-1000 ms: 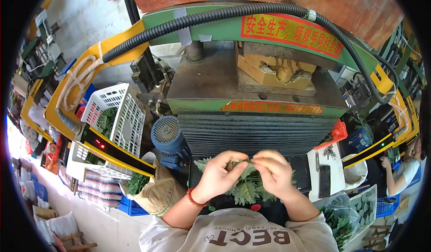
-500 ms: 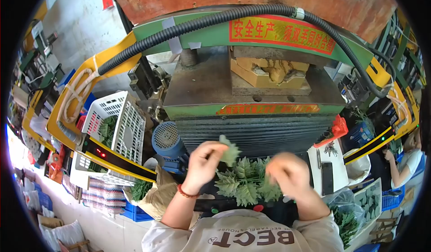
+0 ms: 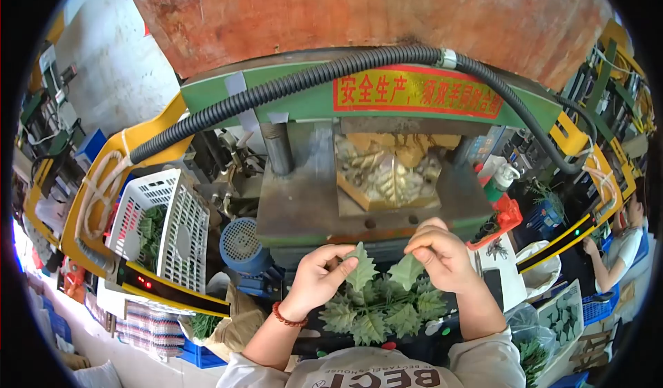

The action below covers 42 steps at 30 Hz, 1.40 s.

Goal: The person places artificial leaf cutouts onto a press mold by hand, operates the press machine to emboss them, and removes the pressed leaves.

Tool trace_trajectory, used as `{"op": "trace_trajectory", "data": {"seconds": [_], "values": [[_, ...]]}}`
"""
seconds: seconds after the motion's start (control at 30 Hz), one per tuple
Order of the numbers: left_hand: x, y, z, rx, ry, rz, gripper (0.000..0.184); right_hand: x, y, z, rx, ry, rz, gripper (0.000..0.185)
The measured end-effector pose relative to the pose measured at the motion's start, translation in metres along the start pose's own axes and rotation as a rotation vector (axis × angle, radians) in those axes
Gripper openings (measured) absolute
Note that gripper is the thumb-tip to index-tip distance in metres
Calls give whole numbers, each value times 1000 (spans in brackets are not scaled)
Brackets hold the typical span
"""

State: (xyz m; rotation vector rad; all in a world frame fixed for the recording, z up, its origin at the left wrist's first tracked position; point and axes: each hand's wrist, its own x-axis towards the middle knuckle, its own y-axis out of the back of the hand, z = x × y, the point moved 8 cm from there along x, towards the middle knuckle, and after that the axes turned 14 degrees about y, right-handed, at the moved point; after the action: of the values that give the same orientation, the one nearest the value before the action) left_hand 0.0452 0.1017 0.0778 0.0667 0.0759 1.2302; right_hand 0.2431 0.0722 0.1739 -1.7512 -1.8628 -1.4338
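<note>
Between thumb and fingers, my left hand (image 3: pixel 323 277) pinches a single green artificial leaf (image 3: pixel 362 269) with a jagged edge. My right hand (image 3: pixel 442 257) grips another pale green leaf (image 3: pixel 406 272) by its edge, a short way to the right. Below both hands lies a bunch of similar jagged artificial leaves (image 3: pixel 373 324), close to my body. Ahead stands a green press (image 3: pixel 228 96). In its opening sits a metal leaf-shaped mould (image 3: pixel 395 181) with raised veins.
A white plastic basket (image 3: pixel 191 229) with greenery stands left, beside a blue motor (image 3: pixel 243 244). Yellow guard bars (image 3: pixel 173 292) flank me. A black corrugated hose (image 3: pixel 276 89) arches across the press. At right are a red tray (image 3: pixel 507 212), a white sack (image 3: pixel 545 267) and another person's arm (image 3: pixel 602 270).
My right hand has risen from the bunch and now holds a leaf. The left hand keeps its leaf. My view has tilted up, and the press opening shows the mould more fully.
</note>
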Motion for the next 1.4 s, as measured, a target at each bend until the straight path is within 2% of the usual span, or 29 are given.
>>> {"op": "trace_trajectory", "data": {"seconds": [0.1,0.13,0.2,0.23,0.37,0.4,0.43,0.47,0.5,0.53,0.67,0.73,0.87,1.07,1.13,1.2,1.23,1.3,1.37,1.4], "values": [[26,9,-9,-90,-16,31,15,27,-15,27,-4,-7,-181,5],[34,14,-16,-165,-24,51,16,34,-17,63,16,-190,-152,16],[47,21,-27,-322,-40,96,16,69,-20,109,-20,-435,-129,22],[50,21,-29,-330,-40,100,16,78,-22,132,-23,-434,-137,22],[60,21,-37,-301,106,84,12,104,-27,233,1388,-380,626,64],[61,24,-35,-301,101,91,12,140,-41,187,1846,-169,368,34],[61,27,-33,-313,90,109,11,162,-41,128,2263,73,57,13],[59,31,-33,-325,85,127,11,162,-40,115,2269,71,53,13],[57,37,-35,-335,87,144,10,155,-39,129,1901,-46,356,34],[56,41,-39,-347,93,161,10,142,-34,150,1502,-157,613,64],[66,51,-61,-396,110,204,8,86,-28,272,1760,-101,458,61],[65,52,-63,-399,107,208,7,79,-25,269,1843,-60,415,61],[68,44,-59,-462,81,204,8,85,-32,228,2288,-772,885,60],[60,50,-52,-495,87,229,7,103,-26,197,2268,-936,852,57],[59,52,-52,-465,80,235,7,141,-57,128,2519,-907,-39,60],[58,55,-52,-428,76,232,7,136,-62,69,2523,-778,-964,65],[59,57,-53,-430,72,229,7,132,-63,72,2517,-778,-964,65],[61,60,-57,-469,65,242,7,118,-60,95,2993,-1004,-806,65],[60,59,-62,-507,69,257,7,112,-56,118,3460,-1251,-519,64],[58,58,-64,-502,74,255,7,113,-57,114,3468,-1242,-514,64]]}}
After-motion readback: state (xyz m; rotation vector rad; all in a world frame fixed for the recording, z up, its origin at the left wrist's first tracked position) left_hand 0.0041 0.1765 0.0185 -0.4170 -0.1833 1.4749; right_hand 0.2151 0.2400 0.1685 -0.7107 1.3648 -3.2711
